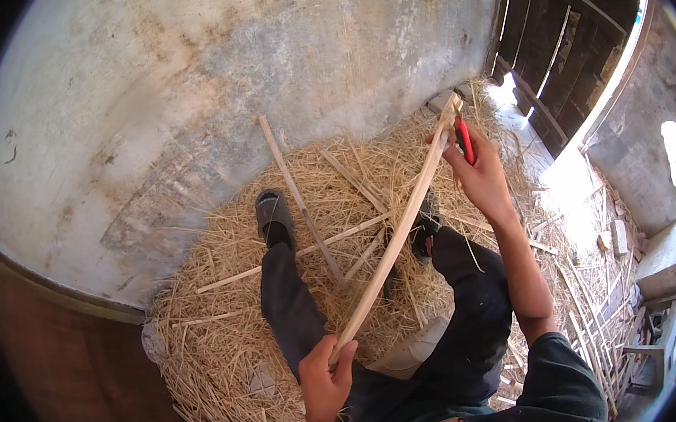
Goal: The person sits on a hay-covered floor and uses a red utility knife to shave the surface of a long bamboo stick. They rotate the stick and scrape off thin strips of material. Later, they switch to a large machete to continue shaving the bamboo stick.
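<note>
A long pale strip of wood or bamboo (396,242) slants up from near my lap toward the far right. My left hand (326,378) is closed around its near end. At the far end, my right hand (478,170) grips a red-handled tool (466,141), whose working end lies against the strip. Whether it is a knife or pliers cannot be made out. The fingers of my right hand also sit beside the strip, partly hidden behind it. Below, between my legs, other thin strips (296,186) lie on the straw.
Straw and shavings (229,338) cover the floor around my feet. A stained plaster wall (263,66) rises ahead, and a dark plank door (555,43) stands at the far right. A brown panel (72,367) is at left. Broken blocks (619,236) lie at right.
</note>
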`<state>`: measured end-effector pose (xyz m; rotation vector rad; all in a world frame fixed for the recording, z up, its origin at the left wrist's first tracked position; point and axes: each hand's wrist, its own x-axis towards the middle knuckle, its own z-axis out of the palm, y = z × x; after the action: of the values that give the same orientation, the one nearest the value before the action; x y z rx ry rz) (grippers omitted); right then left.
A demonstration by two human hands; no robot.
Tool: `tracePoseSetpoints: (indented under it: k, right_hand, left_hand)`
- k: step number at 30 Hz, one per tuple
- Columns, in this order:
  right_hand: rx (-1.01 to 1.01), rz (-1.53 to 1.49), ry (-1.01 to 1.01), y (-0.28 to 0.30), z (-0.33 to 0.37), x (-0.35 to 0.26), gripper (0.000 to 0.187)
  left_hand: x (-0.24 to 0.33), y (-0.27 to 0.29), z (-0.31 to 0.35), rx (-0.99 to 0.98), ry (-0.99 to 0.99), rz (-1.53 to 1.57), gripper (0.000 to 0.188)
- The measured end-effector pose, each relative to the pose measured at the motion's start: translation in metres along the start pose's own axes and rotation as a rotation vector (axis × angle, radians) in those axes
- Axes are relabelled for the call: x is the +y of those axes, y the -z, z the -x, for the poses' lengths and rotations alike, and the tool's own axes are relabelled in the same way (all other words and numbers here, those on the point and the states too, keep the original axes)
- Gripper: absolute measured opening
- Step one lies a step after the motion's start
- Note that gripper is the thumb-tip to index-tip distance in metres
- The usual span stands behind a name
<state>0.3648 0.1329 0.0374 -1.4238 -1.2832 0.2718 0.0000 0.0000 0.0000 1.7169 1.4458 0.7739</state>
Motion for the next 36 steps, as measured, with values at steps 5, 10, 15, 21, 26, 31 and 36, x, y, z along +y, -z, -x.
tracePoseSetpoints:
  k: [5,10,15,21,26,31,36]
  right_hand:
    - [-0.103,-0.064,-0.183,0.002,0.007,-0.034,0.031]
    - [-0.109,0.034,-0.041,0.004,0.003,-0.022,0.024]
    - [-0.217,0.254,0.118,0.011,-0.003,-0.033,0.02]
    - [-0.438,0.318,0.264,0.028,-0.012,-0.027,0.015]
    - [-0.722,0.28,0.296,0.039,-0.022,-0.029,0.017]
    - [-0.861,0.231,0.248,0.047,-0.026,-0.023,0.019]
    - [-1.037,0.296,0.168,0.056,-0.03,-0.03,0.02]
  left_hand:
    - [0.004,0.021,0.004,-0.023,0.084,0.046,0.018]
    - [-0.005,0.039,-0.002,-0.061,0.084,0.017,0.02]
    - [-0.02,0.053,-0.002,-0.094,0.1,-0.02,0.016]
    - [-0.028,0.067,0.0,-0.116,0.106,-0.027,0.021]
    - [-0.036,0.089,0.003,-0.168,0.113,-0.068,0.019]
    - [-0.048,0.093,0.007,-0.205,0.072,-0.047,0.018]
    - [-0.051,0.097,0.01,-0.259,0.087,-0.016,0.02]
